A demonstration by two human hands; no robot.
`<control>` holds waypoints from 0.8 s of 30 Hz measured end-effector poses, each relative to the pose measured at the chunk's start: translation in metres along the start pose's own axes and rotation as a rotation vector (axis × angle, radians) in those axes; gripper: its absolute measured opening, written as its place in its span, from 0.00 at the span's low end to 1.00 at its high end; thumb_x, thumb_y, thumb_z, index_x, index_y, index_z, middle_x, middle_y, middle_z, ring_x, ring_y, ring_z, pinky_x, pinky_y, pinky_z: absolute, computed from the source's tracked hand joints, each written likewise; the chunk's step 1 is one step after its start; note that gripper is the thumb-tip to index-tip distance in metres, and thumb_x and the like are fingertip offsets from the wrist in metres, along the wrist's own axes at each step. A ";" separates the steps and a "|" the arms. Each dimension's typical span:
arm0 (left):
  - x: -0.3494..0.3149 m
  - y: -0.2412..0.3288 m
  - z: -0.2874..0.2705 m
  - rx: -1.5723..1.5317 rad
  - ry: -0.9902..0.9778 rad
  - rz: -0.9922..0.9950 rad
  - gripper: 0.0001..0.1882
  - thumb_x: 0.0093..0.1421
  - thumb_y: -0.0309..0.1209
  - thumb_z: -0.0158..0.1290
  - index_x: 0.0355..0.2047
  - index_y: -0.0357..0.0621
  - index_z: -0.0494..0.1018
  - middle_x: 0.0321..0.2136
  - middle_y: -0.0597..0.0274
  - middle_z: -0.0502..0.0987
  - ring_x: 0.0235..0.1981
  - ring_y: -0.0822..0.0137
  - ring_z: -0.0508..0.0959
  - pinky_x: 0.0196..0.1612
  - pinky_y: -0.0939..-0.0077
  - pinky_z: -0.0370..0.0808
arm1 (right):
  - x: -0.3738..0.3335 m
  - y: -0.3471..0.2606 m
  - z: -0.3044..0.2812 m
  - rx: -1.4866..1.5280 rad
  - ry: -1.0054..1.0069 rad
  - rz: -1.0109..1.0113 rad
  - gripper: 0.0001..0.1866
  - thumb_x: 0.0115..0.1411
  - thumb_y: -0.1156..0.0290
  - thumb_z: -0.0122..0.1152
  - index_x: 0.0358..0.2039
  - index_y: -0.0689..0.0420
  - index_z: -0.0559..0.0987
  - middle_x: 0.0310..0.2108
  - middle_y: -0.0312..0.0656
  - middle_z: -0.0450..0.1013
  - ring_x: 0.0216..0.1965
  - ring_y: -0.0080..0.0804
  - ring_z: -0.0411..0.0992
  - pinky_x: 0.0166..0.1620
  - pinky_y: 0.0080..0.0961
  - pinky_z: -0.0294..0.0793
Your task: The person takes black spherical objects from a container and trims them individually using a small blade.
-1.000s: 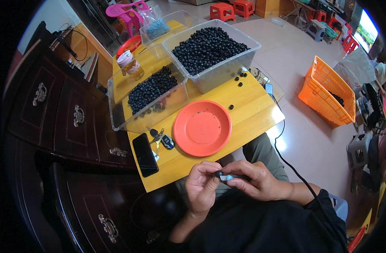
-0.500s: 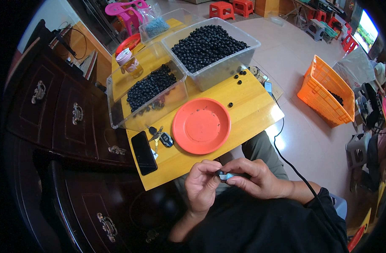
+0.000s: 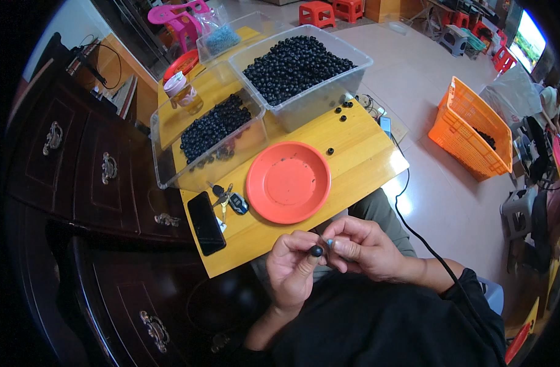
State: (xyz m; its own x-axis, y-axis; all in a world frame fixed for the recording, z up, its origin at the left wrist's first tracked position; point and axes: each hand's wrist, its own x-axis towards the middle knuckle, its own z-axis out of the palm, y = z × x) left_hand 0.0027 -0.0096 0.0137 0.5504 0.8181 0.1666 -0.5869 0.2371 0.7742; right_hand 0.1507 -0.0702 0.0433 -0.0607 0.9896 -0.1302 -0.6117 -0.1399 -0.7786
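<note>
Fingers (image 3: 290, 243) holding black bead (image 3: 316, 251), blue object (image 3: 330, 243), near table edge (image 3: 240, 257), red basin (image 3: 287, 183) apart

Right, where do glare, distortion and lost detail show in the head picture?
Head view: glare whitens the yellow wooden table at right and the pale glossy floor beside it; head view: the dark wooden drawers bend near the rim; head view: the held round black piece shows little detail.

The bare right hand (image 3: 368, 252) has shifted, leaving less of its small light-blue object (image 3: 329, 243) showing, while the round black bead (image 3: 316, 251) is now more exposed at the bare left hand's (image 3: 289, 269) fingertips.
</note>
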 end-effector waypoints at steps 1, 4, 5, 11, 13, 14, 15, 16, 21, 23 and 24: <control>0.001 -0.001 -0.001 -0.036 -0.012 -0.004 0.07 0.57 0.18 0.51 0.35 0.35 0.65 0.35 0.52 0.70 0.32 0.69 0.72 0.38 0.78 0.72 | 0.000 0.001 -0.003 -0.001 -0.001 -0.002 0.11 0.62 0.68 0.52 0.42 0.59 0.71 0.25 0.35 0.70 0.21 0.14 0.63 0.22 0.09 0.57; 0.000 -0.001 0.000 -0.069 -0.026 -0.015 0.07 0.56 0.18 0.52 0.35 0.35 0.65 0.34 0.52 0.71 0.32 0.69 0.72 0.37 0.78 0.71 | 0.003 0.001 -0.009 0.120 0.003 0.059 0.14 0.59 0.66 0.58 0.41 0.60 0.70 0.28 0.38 0.70 0.23 0.19 0.66 0.21 0.12 0.61; 0.000 0.000 0.001 -0.067 -0.023 -0.015 0.07 0.56 0.18 0.52 0.35 0.35 0.65 0.34 0.52 0.71 0.32 0.69 0.72 0.37 0.78 0.71 | 0.004 0.003 -0.008 0.123 0.001 0.061 0.14 0.59 0.66 0.58 0.41 0.60 0.70 0.28 0.38 0.70 0.23 0.19 0.66 0.21 0.12 0.61; 0.001 -0.002 0.008 0.127 0.054 0.035 0.08 0.55 0.22 0.54 0.33 0.37 0.66 0.30 0.57 0.70 0.28 0.71 0.70 0.32 0.80 0.68 | 0.012 0.001 0.000 -0.046 0.022 -0.051 0.14 0.55 0.78 0.61 0.41 0.61 0.69 0.30 0.35 0.69 0.28 0.19 0.68 0.31 0.16 0.70; 0.001 -0.002 0.010 0.110 0.078 0.034 0.08 0.55 0.22 0.54 0.33 0.36 0.66 0.30 0.56 0.70 0.28 0.71 0.70 0.32 0.80 0.68 | 0.011 0.002 -0.003 -0.033 0.010 -0.020 0.14 0.55 0.79 0.60 0.42 0.61 0.69 0.30 0.35 0.70 0.27 0.19 0.68 0.31 0.15 0.69; 0.001 -0.002 0.009 0.111 0.080 0.034 0.08 0.55 0.22 0.54 0.33 0.36 0.66 0.30 0.56 0.70 0.28 0.71 0.70 0.32 0.80 0.68 | 0.010 0.003 -0.006 -0.023 0.000 0.008 0.14 0.56 0.80 0.59 0.42 0.61 0.69 0.30 0.36 0.70 0.27 0.18 0.68 0.30 0.15 0.68; 0.002 -0.001 0.008 0.109 0.079 0.027 0.08 0.55 0.21 0.54 0.33 0.36 0.66 0.30 0.56 0.70 0.29 0.71 0.70 0.32 0.80 0.69 | 0.009 0.004 -0.007 -0.022 -0.001 0.010 0.14 0.56 0.80 0.59 0.42 0.61 0.69 0.30 0.36 0.70 0.27 0.18 0.68 0.30 0.15 0.68; 0.002 -0.001 0.007 0.107 0.077 0.020 0.08 0.55 0.21 0.55 0.33 0.36 0.66 0.30 0.55 0.71 0.29 0.71 0.70 0.32 0.80 0.69 | 0.008 0.006 -0.009 -0.038 0.005 0.013 0.15 0.56 0.80 0.58 0.43 0.61 0.68 0.30 0.37 0.70 0.27 0.18 0.67 0.30 0.14 0.67; 0.005 -0.003 0.007 0.139 0.070 0.053 0.09 0.55 0.20 0.54 0.33 0.35 0.65 0.31 0.54 0.71 0.29 0.70 0.71 0.34 0.79 0.69 | -0.003 0.009 -0.017 -0.239 -0.019 -0.110 0.14 0.60 0.78 0.52 0.47 0.62 0.66 0.31 0.35 0.71 0.28 0.16 0.67 0.30 0.14 0.66; 0.005 -0.004 0.007 0.163 0.072 0.055 0.09 0.55 0.20 0.54 0.33 0.35 0.65 0.32 0.54 0.70 0.30 0.70 0.71 0.34 0.79 0.70 | -0.007 0.009 -0.015 -0.401 -0.002 -0.259 0.15 0.61 0.76 0.51 0.48 0.62 0.66 0.33 0.38 0.72 0.32 0.20 0.70 0.33 0.18 0.69; 0.005 -0.003 0.007 0.165 0.049 0.066 0.08 0.56 0.19 0.52 0.35 0.34 0.65 0.34 0.53 0.70 0.33 0.70 0.71 0.38 0.79 0.70 | -0.008 0.007 -0.015 -0.400 -0.002 -0.259 0.15 0.61 0.76 0.51 0.48 0.62 0.66 0.33 0.38 0.72 0.32 0.20 0.70 0.33 0.18 0.69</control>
State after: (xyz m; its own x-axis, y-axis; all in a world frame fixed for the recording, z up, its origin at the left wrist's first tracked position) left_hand 0.0116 -0.0103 0.0164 0.4818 0.8547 0.1934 -0.5130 0.0962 0.8530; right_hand 0.1587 -0.0797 0.0299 0.0522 0.9936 0.0998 -0.2556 0.1099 -0.9605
